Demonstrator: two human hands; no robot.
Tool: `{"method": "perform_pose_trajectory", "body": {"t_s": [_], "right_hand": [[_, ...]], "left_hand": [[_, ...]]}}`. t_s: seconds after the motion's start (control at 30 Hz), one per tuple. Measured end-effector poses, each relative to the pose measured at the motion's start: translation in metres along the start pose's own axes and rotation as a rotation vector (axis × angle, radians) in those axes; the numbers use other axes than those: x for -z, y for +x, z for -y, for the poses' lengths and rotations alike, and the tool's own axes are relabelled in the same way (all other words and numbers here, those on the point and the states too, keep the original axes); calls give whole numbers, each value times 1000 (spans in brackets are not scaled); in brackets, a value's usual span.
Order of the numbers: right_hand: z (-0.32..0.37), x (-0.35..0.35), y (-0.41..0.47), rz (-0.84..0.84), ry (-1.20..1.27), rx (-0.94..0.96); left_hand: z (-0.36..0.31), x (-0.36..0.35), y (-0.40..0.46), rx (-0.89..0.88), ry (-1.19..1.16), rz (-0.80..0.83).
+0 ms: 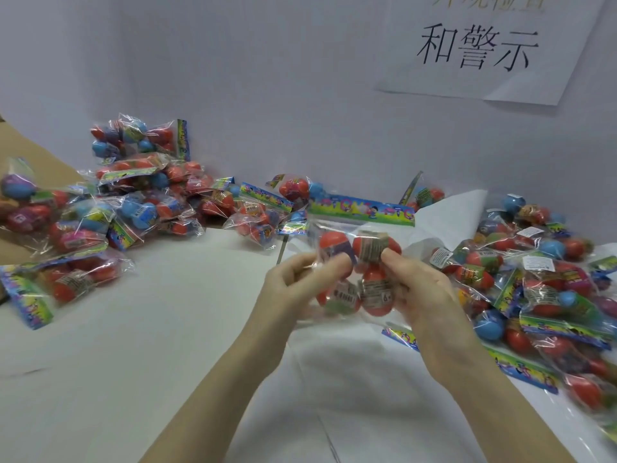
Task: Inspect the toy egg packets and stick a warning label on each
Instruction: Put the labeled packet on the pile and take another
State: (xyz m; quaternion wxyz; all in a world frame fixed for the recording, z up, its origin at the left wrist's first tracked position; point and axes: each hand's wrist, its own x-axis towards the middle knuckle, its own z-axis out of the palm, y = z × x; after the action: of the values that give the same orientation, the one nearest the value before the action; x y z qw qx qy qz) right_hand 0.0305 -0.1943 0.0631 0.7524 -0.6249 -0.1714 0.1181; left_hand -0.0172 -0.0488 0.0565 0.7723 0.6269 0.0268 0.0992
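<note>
- Head view: a clear toy egg packet (359,262) is held up above the white desk (133,329), in the middle of the picture, between the two hands.
- The left hand (293,282) is curled on the left edge of the packet, and the plastic is pinched by its thumb and fingers.
- The right hand (420,289) is curled on the right side of the packet, with the thumb pressed on an upper egg.
- A colourful header card (362,210) is seen along the top of the held packet; red eggs with printed wrappers are seen inside it.
- A pile of packets (127,195) is laid on the left of the desk, against the white wall (267,78), partly on a brown cardboard surface (20,145).
- A second pile of packets (541,282) is spread on the right of the desk, just beside the right hand; small white labels (537,263) are seen on some of these.
- A paper sign (494,48) with large black characters is fixed on the wall at the upper right.
</note>
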Motion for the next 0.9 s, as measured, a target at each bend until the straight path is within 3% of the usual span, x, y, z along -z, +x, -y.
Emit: {"method": "perform_pose_trajectory", "body": {"t_s": [0.13,0.37,0.43,0.53,0.63,0.7,0.77,0.83,0.9], "right_hand": [[-4,-1,-1,23,-94,-19],[-3,-4,-4,-50,-43,172],[-4,-6,-5,-124,-16,208],[-5,-6,-6,-346,-64,306],[-3,-8,-8,-520,-276,450],[-4,-10,-12,-458,-380,528],[-5,-13,-16,-238,-414,576],[-4,-16,-20,-50,-335,591],[-1,-15,-20,-61,-207,571]], "left_hand": [[3,-9,-2,-75,44,-20],[3,-4,-3,-99,69,-36],[4,-8,-2,-119,103,-112],[8,-10,-4,-288,364,-316],[10,-14,-12,-454,380,-232],[9,-19,-16,-408,340,-20],[9,-22,-17,-286,190,84],[7,-18,-12,-190,16,37],[2,-12,-7,-121,-84,-18]]}}
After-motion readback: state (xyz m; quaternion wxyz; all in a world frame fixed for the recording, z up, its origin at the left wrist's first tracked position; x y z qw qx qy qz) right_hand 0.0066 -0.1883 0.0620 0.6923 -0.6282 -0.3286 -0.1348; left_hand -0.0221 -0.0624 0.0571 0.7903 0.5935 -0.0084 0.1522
